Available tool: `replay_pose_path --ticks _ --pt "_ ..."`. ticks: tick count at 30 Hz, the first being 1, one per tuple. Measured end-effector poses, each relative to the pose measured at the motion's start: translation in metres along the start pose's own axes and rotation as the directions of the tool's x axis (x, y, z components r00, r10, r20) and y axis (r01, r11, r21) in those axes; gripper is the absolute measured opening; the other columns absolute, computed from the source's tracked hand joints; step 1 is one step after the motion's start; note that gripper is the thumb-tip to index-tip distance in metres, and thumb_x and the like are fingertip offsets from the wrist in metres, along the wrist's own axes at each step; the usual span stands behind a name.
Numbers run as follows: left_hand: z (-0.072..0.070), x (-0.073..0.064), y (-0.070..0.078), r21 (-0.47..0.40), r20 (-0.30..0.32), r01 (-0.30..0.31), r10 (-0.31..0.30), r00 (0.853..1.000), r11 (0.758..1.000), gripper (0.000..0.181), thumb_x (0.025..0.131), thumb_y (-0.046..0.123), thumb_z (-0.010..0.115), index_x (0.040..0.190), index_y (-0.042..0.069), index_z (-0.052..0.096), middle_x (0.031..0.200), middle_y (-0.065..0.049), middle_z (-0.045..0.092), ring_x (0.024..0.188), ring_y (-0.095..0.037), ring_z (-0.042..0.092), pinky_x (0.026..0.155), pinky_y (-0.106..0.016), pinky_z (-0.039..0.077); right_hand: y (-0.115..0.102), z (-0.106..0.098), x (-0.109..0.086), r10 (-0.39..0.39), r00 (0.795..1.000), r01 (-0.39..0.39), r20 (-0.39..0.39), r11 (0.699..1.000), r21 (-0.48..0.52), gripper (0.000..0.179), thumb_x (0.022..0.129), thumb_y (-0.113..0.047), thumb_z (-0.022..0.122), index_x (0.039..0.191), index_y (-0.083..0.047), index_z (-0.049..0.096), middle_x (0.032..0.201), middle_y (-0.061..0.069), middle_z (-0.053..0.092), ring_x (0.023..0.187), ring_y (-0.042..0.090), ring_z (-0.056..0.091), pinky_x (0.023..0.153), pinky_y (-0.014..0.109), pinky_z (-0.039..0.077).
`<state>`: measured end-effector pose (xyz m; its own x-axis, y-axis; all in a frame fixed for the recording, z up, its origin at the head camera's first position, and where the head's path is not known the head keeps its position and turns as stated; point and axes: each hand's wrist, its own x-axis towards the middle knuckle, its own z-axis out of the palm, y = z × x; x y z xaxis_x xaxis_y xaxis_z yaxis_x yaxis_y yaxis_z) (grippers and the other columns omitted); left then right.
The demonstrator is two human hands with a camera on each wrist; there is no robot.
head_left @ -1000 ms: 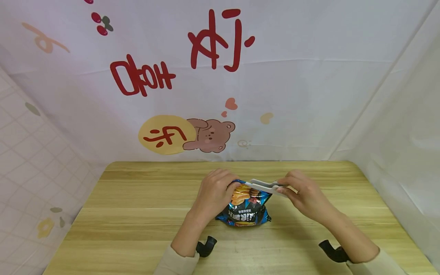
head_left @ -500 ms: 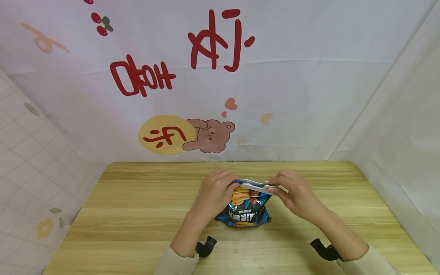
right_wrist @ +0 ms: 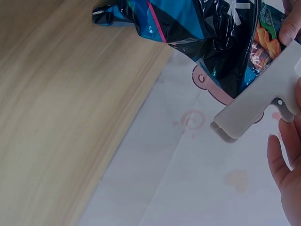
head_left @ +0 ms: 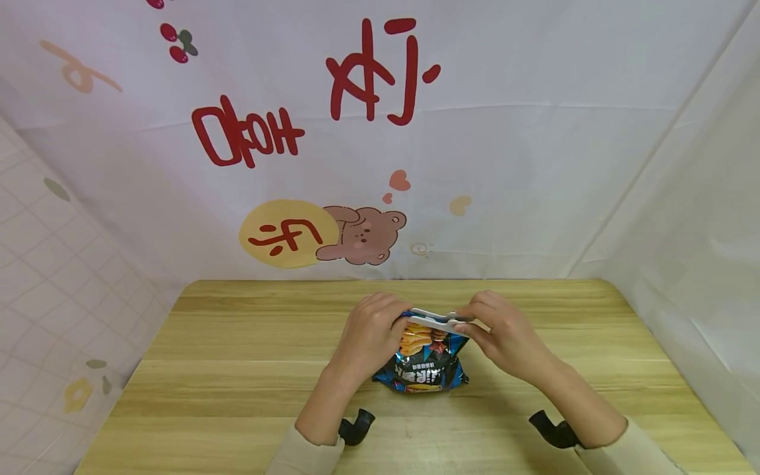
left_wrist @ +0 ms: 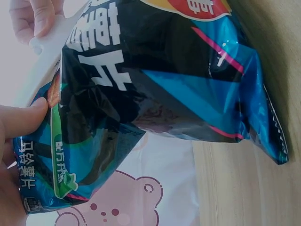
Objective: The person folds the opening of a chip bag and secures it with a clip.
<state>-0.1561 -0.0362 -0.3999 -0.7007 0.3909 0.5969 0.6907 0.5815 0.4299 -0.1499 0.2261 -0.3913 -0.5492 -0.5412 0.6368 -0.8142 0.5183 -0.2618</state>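
Note:
A blue and black bag of potato chips (head_left: 424,371) stands on the wooden table, its printed front toward me. My left hand (head_left: 369,333) pinches the bag's top left corner, the thumb pressed on the foil in the left wrist view. Along the top edge lies a white bag clip (head_left: 436,323), its two long bars on either side of the foil. Its right end is pinched between thumb and fingers of my right hand (head_left: 506,335). From the right wrist, the clip (right_wrist: 258,96) reaches past the bag's corner. The left fingers behind the bag are hidden.
Black curved wrist pieces (head_left: 357,427) show beside both forearms, low over the table (head_left: 237,369). A white cloth backdrop with a printed bear (head_left: 362,234) and red characters rises behind the table's far edge. Pale cloth walls stand on both sides.
My right hand has moved left with the clip, bringing its bars over the bag's top edge as far as my left fingers. The left hand and the bag have stayed in place.

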Motion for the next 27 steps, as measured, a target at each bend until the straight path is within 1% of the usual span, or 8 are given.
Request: replay_pose_path --ticks 5,11,13,16,19,21,23,27 --pt "0.000 0.001 0.000 0.008 -0.006 -0.009 0.010 1.000 1.000 0.015 0.090 0.003 0.082 0.105 0.004 0.080 0.098 -0.003 0.077 0.093 -0.020 0.070 0.085 -0.035 0.058 0.000 0.002 0.001 -0.024 0.999 0.025 -0.028 1.000 0.012 0.035 0.105 -0.039 0.059 0.106 -0.008 0.075 0.091 -0.005 0.065 0.078 0.011 0.053 0.068 0.019 0.041" --pt "-0.001 0.000 0.000 0.023 -0.014 -0.015 0.015 1.000 1.000 0.015 0.090 0.006 0.083 0.105 0.004 0.080 0.097 -0.002 0.077 0.091 -0.019 0.070 0.083 -0.033 0.058 0.000 0.003 0.001 0.014 1.000 -0.014 -0.001 1.000 0.027 0.037 0.104 -0.040 0.059 0.111 -0.007 0.075 0.096 -0.002 0.068 0.084 0.014 0.059 0.070 0.019 0.042" --pt "-0.002 -0.001 -0.001 0.028 -0.013 -0.014 0.015 1.000 0.999 0.016 0.090 0.007 0.083 0.105 0.005 0.080 0.098 -0.002 0.077 0.091 -0.019 0.070 0.083 -0.033 0.058 0.000 0.003 0.000 0.029 1.000 -0.029 0.008 0.999 0.023 0.034 0.104 -0.036 0.063 0.113 -0.006 0.074 0.101 0.000 0.069 0.087 0.015 0.060 0.072 0.019 0.043" --pt "-0.004 -0.002 -0.002 0.025 -0.014 -0.004 0.005 1.000 1.000 0.020 0.089 0.009 0.085 0.108 0.006 0.080 0.101 -0.002 0.077 0.094 -0.020 0.070 0.085 -0.035 0.057 0.001 0.003 -0.002 0.063 0.998 -0.063 0.021 0.998 0.002 0.030 0.098 -0.023 0.076 0.121 -0.004 0.072 0.110 0.001 0.071 0.095 0.016 0.063 0.078 0.021 0.046" --pt "-0.004 -0.003 -0.003 0.015 -0.016 0.004 -0.004 1.000 1.000 0.026 0.087 0.010 0.087 0.112 0.006 0.079 0.106 -0.003 0.078 0.098 -0.022 0.070 0.089 -0.037 0.056 0.000 0.003 -0.004 0.117 0.992 -0.116 0.039 0.993 -0.025 0.044 0.088 -0.007 0.084 0.129 -0.002 0.069 0.118 0.003 0.070 0.101 0.018 0.065 0.083 0.031 0.054" --pt "-0.005 -0.004 -0.004 0.008 -0.017 0.005 -0.005 1.000 1.000 0.030 0.086 0.011 0.088 0.114 0.007 0.078 0.109 -0.004 0.078 0.102 -0.022 0.070 0.092 -0.038 0.055 -0.001 0.002 -0.005 0.164 0.985 -0.162 0.056 0.986 -0.033 0.050 0.085 -0.004 0.085 0.132 -0.002 0.066 0.120 0.004 0.070 0.103 0.019 0.066 0.083 0.039 0.057" --pt "-0.006 -0.004 -0.005 0.005 -0.020 0.002 -0.002 1.000 1.000 0.033 0.086 0.011 0.088 0.117 0.006 0.077 0.113 -0.005 0.077 0.107 -0.024 0.068 0.097 -0.041 0.052 -0.001 0.000 -0.007 0.214 0.974 -0.211 0.073 0.977 -0.039 0.051 0.087 -0.004 0.084 0.134 -0.002 0.065 0.122 0.006 0.069 0.103 0.020 0.067 0.083 0.046 0.058" --pt "-0.008 -0.005 -0.006 0.017 -0.044 -0.005 0.006 0.999 1.000 0.039 0.087 0.015 0.087 0.123 0.005 0.074 0.126 -0.008 0.073 0.120 -0.027 0.064 0.108 -0.046 0.047 0.001 -0.005 -0.013 0.315 0.944 -0.312 0.095 0.949 -0.040 0.048 0.096 -0.010 0.077 0.140 -0.004 0.060 0.125 0.010 0.068 0.106 0.027 0.067 0.080 0.052 0.057"
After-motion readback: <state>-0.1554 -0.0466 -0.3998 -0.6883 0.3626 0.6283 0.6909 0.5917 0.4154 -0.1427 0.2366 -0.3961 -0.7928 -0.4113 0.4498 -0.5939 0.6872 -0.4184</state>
